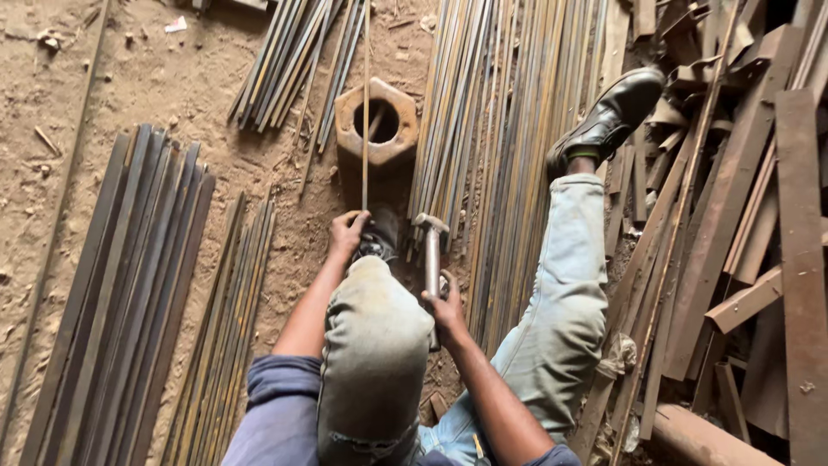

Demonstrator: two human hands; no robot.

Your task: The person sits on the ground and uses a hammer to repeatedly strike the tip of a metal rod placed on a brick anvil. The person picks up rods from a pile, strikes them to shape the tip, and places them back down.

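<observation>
While my left hand [348, 231] pinches the thin rod [366, 103] so it lies steady across the rusty hexagonal block [377, 125] on the floor [172, 86], my right hand [446, 309] is wrapped tight round the hammer [431, 250]. The hammer's head hangs just beside the rod, close enough to strike.

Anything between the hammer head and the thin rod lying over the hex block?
Nothing visible. The hammer in the right hand sits just right of the rod, which the left hand grips near the block; open gap between.
</observation>
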